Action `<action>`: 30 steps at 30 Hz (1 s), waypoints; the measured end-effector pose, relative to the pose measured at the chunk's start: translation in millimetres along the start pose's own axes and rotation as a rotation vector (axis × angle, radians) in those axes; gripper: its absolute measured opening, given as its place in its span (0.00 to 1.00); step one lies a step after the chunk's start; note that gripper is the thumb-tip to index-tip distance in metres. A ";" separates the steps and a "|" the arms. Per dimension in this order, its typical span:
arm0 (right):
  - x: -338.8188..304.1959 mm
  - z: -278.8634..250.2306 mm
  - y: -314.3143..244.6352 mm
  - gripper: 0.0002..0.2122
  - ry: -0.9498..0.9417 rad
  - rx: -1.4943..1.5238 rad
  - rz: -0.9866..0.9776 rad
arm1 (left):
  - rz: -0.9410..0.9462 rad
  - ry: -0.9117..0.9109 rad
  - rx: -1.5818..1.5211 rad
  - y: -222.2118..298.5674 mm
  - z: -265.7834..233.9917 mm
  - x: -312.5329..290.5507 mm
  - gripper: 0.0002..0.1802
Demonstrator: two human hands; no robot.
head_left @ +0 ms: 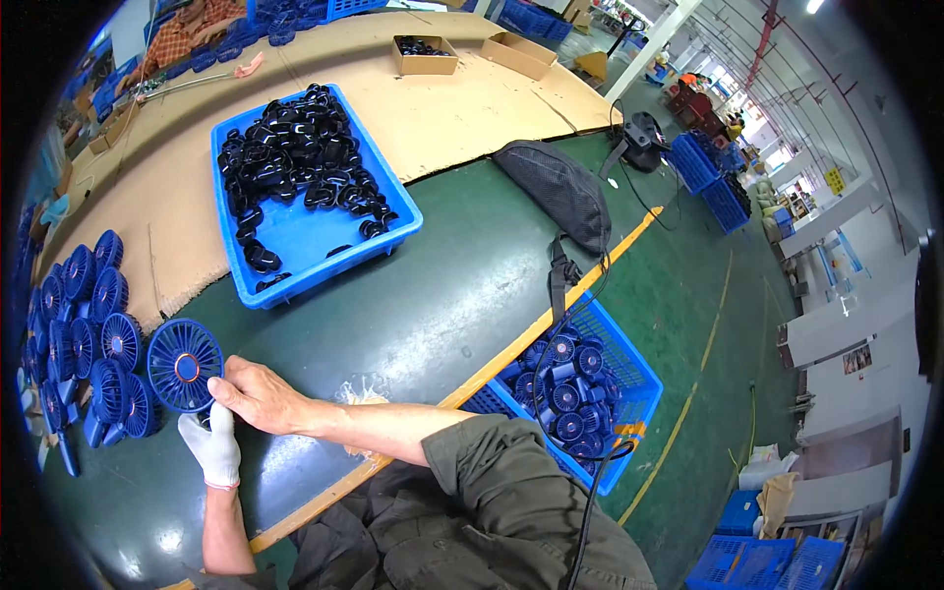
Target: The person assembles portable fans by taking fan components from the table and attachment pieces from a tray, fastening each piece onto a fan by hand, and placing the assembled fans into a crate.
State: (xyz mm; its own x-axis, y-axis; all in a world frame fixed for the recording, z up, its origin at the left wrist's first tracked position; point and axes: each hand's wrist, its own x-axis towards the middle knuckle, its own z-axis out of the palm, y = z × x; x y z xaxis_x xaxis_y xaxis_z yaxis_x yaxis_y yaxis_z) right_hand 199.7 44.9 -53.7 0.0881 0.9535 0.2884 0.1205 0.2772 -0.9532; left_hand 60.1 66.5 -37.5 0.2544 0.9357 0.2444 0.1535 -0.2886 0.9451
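A small blue handheld fan with a round grille and an orange ring at its centre is held up at the left of the green table. My left hand, in a white glove, closes around its lower part just below the grille. My bare right hand grips the fan at the lower right of the grille, thumb pointing toward the left hand. The fingers hide the fan's handle. Close by on the left lies a pile of similar blue fans.
A blue tray of glossy black parts stands ahead, partly on cardboard. A black bag lies on the table's right. Below the edge, a blue crate holds more fans. Small cardboard boxes sit at the back. A black cable hangs nearby.
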 end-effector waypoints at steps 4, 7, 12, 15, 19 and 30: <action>8.2 4.1 -18.5 0.29 -0.074 0.186 -0.005 | -0.270 0.064 -0.519 -26.6 5.0 -13.3 0.26; 5.2 2.4 -25.5 0.28 -0.204 0.484 0.409 | -0.576 -0.403 -0.785 -10.0 -9.1 -9.6 0.42; 5.3 -13.3 -36.2 0.30 -0.059 0.505 0.665 | -0.836 -0.292 -0.808 6.1 11.8 -0.9 0.46; 7.2 -9.0 -41.2 0.28 -0.108 0.556 0.699 | -0.774 -0.470 -0.918 10.5 -2.0 1.0 0.46; 4.5 -6.3 -43.6 0.23 -0.115 0.612 0.650 | -0.791 -0.457 -0.958 21.8 -4.8 0.5 0.42; 1.9 4.8 -54.9 0.18 -0.192 0.471 0.393 | -0.573 -0.445 -0.563 24.3 -16.3 -4.9 0.40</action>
State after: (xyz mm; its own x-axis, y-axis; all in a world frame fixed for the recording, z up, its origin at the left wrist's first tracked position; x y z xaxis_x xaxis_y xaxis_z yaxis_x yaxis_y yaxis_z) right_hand 188.5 32.1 -1.3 -0.1461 0.9868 -0.0700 -0.3355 -0.1160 -0.9349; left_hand 47.1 58.2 -12.2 0.6447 0.7072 -0.2902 -0.0886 0.4462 0.8905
